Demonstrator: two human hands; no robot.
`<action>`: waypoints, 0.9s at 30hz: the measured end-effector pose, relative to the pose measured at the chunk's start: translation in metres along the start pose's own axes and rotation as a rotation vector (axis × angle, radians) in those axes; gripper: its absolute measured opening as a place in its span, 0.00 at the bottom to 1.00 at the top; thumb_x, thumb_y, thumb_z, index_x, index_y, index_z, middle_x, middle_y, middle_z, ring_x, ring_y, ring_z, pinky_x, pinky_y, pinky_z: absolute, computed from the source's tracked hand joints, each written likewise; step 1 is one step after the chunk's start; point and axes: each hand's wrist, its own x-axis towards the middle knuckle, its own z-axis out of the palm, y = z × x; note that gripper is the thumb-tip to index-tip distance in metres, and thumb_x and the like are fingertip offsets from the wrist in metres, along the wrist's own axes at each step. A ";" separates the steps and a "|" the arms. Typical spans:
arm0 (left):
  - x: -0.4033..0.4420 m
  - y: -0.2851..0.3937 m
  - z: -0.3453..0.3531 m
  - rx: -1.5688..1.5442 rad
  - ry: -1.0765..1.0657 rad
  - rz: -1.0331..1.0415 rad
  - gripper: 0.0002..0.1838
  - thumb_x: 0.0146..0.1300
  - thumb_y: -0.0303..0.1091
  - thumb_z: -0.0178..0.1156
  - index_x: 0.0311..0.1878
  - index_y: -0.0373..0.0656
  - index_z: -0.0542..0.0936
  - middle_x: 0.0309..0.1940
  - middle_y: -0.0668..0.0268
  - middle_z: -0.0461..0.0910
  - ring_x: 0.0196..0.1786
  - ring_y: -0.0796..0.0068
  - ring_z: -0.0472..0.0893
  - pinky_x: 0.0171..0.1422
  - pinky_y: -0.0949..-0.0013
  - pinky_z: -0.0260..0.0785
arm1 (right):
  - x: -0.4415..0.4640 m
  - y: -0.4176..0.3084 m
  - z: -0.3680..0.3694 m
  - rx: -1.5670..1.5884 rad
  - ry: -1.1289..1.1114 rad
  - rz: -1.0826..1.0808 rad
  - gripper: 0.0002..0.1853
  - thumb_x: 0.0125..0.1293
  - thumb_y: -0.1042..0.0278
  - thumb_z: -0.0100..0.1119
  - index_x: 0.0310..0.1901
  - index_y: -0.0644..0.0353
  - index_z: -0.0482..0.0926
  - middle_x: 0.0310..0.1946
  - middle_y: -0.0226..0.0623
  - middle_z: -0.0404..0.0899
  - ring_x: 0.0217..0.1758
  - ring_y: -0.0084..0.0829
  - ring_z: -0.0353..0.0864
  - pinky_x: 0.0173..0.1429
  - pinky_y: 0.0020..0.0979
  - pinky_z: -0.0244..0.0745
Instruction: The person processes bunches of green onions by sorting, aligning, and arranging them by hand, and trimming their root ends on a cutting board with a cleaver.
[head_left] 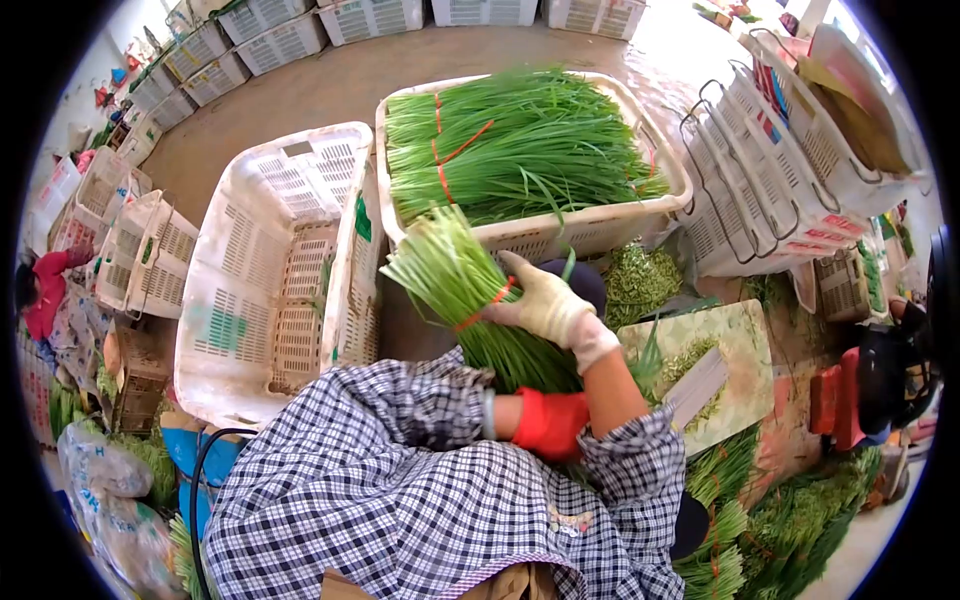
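Observation:
A bunch of chives [430, 262], tied with red bands, lies at a slant in front of my body with its pale cut ends pointing up and left. My right hand [550, 305], in a whitish glove, is closed around it near the band. My left hand [552, 424], in a red glove, crosses beneath my right forearm by the leafy end; its fingers are hidden. Just beyond, a white crate [535, 235] holds banded chives [520, 140]. To the right, a broad blade [697, 388] rests on a cutting board [745, 330] among green trimmings.
A white crate [225, 270] with a bare inside stands on the left. Stacked crates [770, 190] rise at the right, and more crates [370, 18] line the back. Trimmings [640, 278] lie beside the board. Another person [50, 290] is at far left.

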 end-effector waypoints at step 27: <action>0.210 0.170 -0.117 0.667 0.119 0.288 0.34 0.44 0.30 0.77 0.57 0.34 0.75 0.47 0.60 0.84 0.48 0.69 0.83 0.54 0.65 0.75 | -0.258 0.167 -0.020 -0.174 0.669 1.145 0.42 0.54 0.48 0.68 0.66 0.64 0.66 0.47 0.56 0.82 0.49 0.52 0.83 0.54 0.42 0.78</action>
